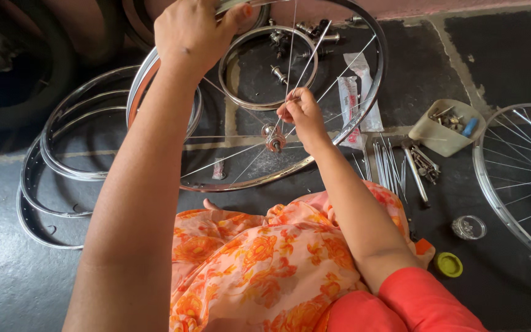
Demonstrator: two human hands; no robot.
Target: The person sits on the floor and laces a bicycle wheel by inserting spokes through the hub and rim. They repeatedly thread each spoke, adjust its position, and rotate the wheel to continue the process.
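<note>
A bicycle wheel rim (373, 80) with thin spokes and a central hub (273, 140) stands tilted in front of my lap. My left hand (192, 31) grips the top of the rim at the upper edge of the view. My right hand (302, 114) pinches a spoke (291, 55) just above the hub, fingers closed on it. My knees, covered in orange floral cloth, sit below the wheel.
Several bare rims (50, 160) lie stacked on the dark floor at left. A smaller rim (228, 80) lies behind the wheel. Loose spokes (388, 166), a beige tray of small parts (447, 126), a glass jar (468, 227), a yellow lid (448, 264) and a spoked wheel (517, 172) lie at right.
</note>
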